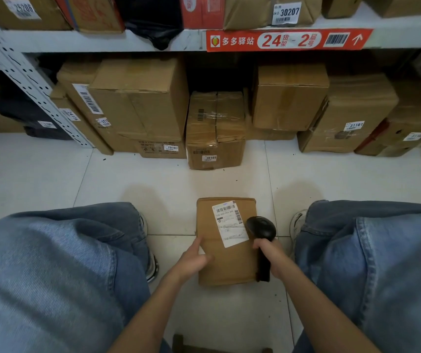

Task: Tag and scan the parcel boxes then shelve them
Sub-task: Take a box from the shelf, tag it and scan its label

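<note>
Head view: a white tiled floor [51, 179] runs under a metal shelf [77, 42]. The parcel box [226, 266] lies flat on the floor between the person's knees. The left hand [194, 261] rests on the box's left edge with its fingers extended. The right hand [270, 253] grips the scanner [260, 228], whose head sits just beside the shipping label [229, 225]. Stacked cartons [138, 103] fill the bay under the shelf, well apart from the box.

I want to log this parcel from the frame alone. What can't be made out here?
Head view:
The label on the parcel: print too small and blurred to read.
The scanner: its window faces away; the right hand covers the handle, so the trigger is hidden.
The parcel's left edge: partly under the left hand.
A brown object at the bottom edge: cut off by the frame.
</note>
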